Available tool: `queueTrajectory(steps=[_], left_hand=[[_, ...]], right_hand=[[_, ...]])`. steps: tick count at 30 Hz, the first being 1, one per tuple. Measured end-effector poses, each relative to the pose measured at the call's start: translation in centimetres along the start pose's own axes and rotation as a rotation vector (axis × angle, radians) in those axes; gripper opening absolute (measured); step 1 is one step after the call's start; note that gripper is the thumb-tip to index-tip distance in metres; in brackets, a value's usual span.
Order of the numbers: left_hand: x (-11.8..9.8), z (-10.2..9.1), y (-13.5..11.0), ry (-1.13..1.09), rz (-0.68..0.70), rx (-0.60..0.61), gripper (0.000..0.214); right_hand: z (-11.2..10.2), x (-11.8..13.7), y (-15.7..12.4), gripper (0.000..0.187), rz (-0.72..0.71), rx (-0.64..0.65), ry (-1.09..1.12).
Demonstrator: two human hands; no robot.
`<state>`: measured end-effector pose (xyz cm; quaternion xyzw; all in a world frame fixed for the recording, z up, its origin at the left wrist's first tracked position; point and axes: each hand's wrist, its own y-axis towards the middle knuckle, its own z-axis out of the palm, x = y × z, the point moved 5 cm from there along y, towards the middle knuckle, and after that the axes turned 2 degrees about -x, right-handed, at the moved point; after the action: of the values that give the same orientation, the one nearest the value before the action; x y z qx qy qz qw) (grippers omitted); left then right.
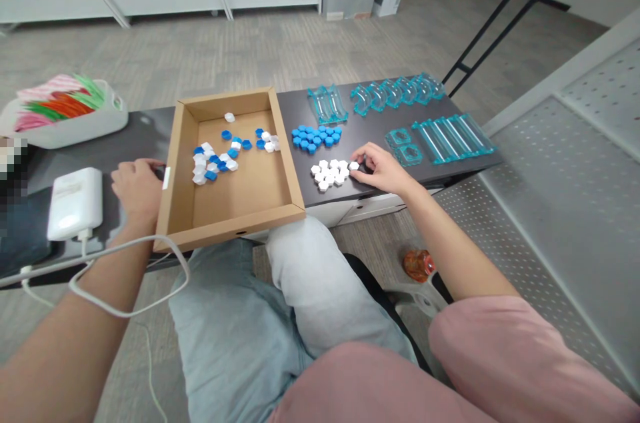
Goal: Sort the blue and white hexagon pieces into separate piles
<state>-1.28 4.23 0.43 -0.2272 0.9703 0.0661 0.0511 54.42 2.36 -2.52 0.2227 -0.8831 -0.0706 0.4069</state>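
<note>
My right hand [383,168] is at the right end of a flat cluster of white hexagonal pieces [330,174], with thumb and fingertips closed on one white hexagonal piece [354,166]. Just behind that cluster lies a group of blue hexagonal pieces [315,138]. On the left, my left hand [136,184] rests on the table against the outer side of a shallow cardboard box [240,200], fingers loosely stretched and holding nothing visible. Inside the box, loose white pieces [199,168] and blue pieces [227,135] are scattered, mostly toward its left and back.
Clear teal plastic parts [453,138] stand in rows at the right and back of the dark table [370,126]. A white basket [85,130] of colourful items is at far left. Nearer are a white charger [76,202] and its cable, crossing my left forearm.
</note>
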Motion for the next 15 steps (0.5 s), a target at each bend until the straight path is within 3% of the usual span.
queueTrajectory(steps=[7, 15], left_hand=[[-0.1, -0.04, -0.15, -0.028, 0.002, -0.012, 0.066], [-0.27, -0.17, -0.36, -0.041, -0.005, -0.017, 0.056]], right_hand=[[0.7, 0.14, -0.12, 0.034, 0.045, 0.048, 0.07], [0.33, 0.47, -0.25, 0.055, -0.009, 0.043, 0.038]])
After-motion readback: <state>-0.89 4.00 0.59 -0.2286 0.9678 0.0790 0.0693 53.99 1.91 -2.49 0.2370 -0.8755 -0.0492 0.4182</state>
